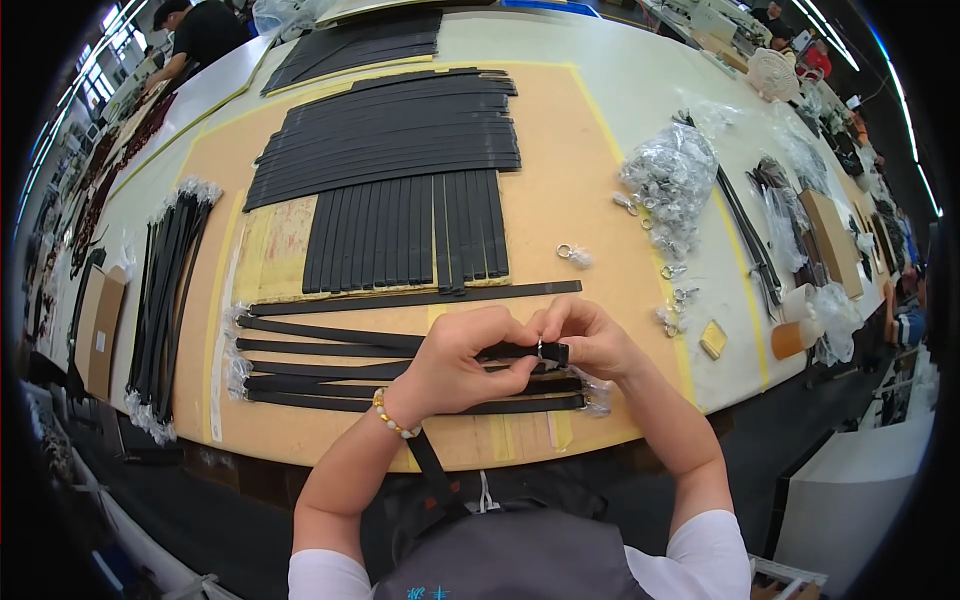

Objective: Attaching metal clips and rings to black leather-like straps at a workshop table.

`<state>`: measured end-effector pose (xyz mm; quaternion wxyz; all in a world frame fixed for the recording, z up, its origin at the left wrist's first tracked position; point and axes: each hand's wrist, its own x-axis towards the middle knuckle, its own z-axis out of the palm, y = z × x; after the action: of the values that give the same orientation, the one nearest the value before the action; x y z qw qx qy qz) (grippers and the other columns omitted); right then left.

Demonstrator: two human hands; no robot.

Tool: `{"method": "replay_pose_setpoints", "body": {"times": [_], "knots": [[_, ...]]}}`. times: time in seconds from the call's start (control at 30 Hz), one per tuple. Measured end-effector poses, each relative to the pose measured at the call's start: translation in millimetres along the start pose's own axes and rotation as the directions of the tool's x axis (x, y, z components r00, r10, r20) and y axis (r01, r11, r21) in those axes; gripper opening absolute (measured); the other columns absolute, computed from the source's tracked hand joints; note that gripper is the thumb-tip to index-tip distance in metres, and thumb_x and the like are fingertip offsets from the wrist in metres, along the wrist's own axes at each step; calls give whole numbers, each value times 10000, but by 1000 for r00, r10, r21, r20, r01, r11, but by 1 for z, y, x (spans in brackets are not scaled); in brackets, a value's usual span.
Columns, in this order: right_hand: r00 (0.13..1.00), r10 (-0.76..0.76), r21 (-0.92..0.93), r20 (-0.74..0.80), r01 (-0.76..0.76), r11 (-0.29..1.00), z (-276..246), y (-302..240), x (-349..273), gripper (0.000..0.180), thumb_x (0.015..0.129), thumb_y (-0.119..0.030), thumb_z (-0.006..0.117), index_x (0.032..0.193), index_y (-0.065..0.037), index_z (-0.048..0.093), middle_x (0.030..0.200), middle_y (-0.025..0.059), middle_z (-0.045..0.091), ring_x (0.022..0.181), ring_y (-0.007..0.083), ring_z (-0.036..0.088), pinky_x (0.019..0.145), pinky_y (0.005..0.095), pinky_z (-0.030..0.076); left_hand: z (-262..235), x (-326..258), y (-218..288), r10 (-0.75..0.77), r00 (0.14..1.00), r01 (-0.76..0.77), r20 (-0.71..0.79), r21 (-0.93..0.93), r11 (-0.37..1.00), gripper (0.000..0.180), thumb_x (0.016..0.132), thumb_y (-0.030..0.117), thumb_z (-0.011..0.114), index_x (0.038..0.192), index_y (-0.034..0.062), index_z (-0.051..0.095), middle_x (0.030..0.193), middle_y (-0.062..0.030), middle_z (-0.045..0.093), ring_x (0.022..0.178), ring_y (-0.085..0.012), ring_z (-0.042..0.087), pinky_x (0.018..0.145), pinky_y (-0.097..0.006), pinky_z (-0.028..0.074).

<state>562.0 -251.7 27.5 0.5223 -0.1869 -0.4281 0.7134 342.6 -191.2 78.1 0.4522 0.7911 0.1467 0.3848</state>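
In front of me, both hands hold the end of a black strap (562, 353). My left hand (465, 355) pinches it between thumb and fingers. My right hand (590, 340) grips the same end, its thumb and fingertips closed around it. A small metal piece shows on the strap between the fingertips, partly hidden by them. Below the hands, several black straps with plastic-wrapped ends (330, 370) lie crosswise on the table. A strap tail (430, 465) hangs over the near table edge under my left wrist.
Rows of flat black straps (385, 130) cover the far middle. A plastic-wrapped heap of metal hardware (675, 180) lies right, with a loose ring (565, 251) nearer. A yellow block (712, 340) and an amber-filled cup (795, 335) stand farther right. Bundled straps (165, 300) lie left.
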Motion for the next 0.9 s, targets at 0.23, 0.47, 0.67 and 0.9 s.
{"method": "replay_pose_setpoints", "body": {"times": [0.23,0.47,0.67,0.9], "knots": [[927,272,-198,-257,-326,925,24,-18,-1,163,890,-88,722,1026,-24,659,949,18,686,817,52,612,736,222,504,2,-4,-8,65,997,-73,46,193,978,173,735,19,788,879,37,696,735,-60,638,574,-161,602,517,-271,459],[894,80,-594,-441,-358,721,36,-14,1,80,866,-75,674,891,1,672,750,-48,605,680,5,502,576,200,390,9,-5,-18,-53,992,20,117,272,962,232,751,55,784,933,31,643,794,-98,661,684,-242,670,648,-323,560],[884,201,-407,-422,-383,829,30,-16,0,92,911,-87,681,901,1,659,755,-64,576,664,-2,483,561,197,377,3,-2,-19,-169,978,144,126,185,972,282,728,71,799,932,10,614,802,-102,654,719,-202,668,676,-303,552],[875,252,-329,-415,-402,854,33,-19,1,72,929,-74,662,906,-7,646,756,-62,564,653,-1,486,551,198,380,3,-2,-17,-169,977,145,133,169,975,250,739,53,772,926,8,613,793,-101,648,711,-200,661,662,-305,544]]}}
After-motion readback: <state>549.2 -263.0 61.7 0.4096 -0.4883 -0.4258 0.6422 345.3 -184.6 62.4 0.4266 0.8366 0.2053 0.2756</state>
